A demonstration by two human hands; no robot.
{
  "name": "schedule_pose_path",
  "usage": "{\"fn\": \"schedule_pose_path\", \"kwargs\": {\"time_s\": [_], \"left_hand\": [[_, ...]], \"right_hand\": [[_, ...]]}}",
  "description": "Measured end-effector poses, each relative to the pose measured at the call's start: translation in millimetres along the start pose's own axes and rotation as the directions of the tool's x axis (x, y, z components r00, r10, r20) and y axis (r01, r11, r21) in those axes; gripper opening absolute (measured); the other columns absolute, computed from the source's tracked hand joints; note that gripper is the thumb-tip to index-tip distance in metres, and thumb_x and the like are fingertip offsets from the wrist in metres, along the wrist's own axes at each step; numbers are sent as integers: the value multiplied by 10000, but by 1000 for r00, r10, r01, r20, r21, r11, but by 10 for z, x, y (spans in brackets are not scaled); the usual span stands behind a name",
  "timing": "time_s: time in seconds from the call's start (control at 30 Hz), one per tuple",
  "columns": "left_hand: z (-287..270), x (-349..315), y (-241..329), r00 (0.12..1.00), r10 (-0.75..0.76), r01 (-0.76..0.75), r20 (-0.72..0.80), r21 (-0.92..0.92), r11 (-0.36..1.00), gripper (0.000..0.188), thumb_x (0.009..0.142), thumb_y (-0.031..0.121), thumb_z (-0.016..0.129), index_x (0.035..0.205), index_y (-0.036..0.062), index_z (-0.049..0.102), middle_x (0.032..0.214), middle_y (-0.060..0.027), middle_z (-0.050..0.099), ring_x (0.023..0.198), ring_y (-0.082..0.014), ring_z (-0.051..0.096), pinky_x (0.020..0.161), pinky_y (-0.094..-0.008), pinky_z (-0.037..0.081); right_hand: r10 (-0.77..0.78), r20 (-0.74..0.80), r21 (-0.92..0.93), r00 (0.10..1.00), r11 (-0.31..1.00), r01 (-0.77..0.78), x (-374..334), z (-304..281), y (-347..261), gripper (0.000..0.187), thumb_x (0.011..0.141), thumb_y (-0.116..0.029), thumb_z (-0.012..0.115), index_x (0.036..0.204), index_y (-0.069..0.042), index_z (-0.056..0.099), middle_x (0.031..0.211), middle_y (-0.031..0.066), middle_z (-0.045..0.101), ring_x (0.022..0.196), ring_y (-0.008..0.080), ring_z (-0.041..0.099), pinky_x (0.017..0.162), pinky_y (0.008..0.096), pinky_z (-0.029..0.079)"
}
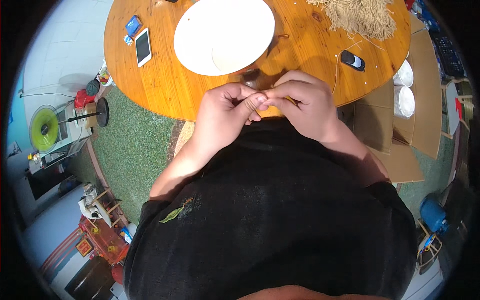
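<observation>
Over the near edge of the round wooden table (160, 95), both hands meet at the fingertips. My left hand (225, 112) is closed, its thumb and forefinger pressed together. My right hand (307, 102) pinches at the same spot, touching the left fingertips. Whatever lies between the fingers is too small or hidden to make out. Just beyond the hands stands a large white round basin (200, 37). Behind my fingers is a small dark, shiny object (251, 77), partly covered. A bundle of beige yarn (357, 17) lies at the far right, a loose strand trailing towards my right hand.
A white phone (143, 47) and a small blue packet (133, 25) lie on the table's left. A black handheld device (353, 60) rests at the right. Open cardboard boxes (425, 95) and white round containers (404, 101) stand right of the table; a fan (44, 128) stands left.
</observation>
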State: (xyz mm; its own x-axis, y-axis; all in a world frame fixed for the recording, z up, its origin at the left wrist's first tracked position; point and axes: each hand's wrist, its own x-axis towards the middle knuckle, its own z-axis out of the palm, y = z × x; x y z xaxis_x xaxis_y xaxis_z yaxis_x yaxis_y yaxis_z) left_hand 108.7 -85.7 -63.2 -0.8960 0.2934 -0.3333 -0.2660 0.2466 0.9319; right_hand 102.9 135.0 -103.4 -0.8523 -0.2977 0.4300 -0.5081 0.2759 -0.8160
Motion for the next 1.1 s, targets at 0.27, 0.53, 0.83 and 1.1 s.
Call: {"fn": "schedule_pose_path", "kwargs": {"time_s": [0.27,0.53,0.83,1.1], "left_hand": [[88,2,47,996,80,-80,47,0,997,163,1083,136,707,1120,-8,774,935,-43,806,783,-94,740,703,-252,604],[184,141,138,973,222,-228,56,179,957,92,990,81,815,970,-8,804,888,-58,805,781,-95,734,712,-265,591],[431,364,420,947,148,-218,285,233,948,121,970,97,830,954,-15,788,832,-62,789,761,-108,741,698,-275,586],[519,496,574,923,9,-93,384,201,975,55,986,37,802,981,-13,782,860,-58,786,773,-84,712,719,-240,572]], "right_hand": [[93,-32,75,995,993,-90,-34,-68,-71,114,908,16,809,979,-24,730,918,80,700,758,182,673,662,305,528],[132,-140,181,981,978,-106,-195,-186,-48,135,910,53,784,1017,-3,724,958,110,705,811,194,697,708,295,552],[-48,-89,4,995,999,49,-371,-631,83,208,868,74,811,1050,-27,804,947,115,725,776,214,707,671,305,552],[-120,-145,-123,982,987,102,-451,-710,76,233,830,39,866,1040,-43,810,951,100,706,745,217,692,647,289,536]]}}
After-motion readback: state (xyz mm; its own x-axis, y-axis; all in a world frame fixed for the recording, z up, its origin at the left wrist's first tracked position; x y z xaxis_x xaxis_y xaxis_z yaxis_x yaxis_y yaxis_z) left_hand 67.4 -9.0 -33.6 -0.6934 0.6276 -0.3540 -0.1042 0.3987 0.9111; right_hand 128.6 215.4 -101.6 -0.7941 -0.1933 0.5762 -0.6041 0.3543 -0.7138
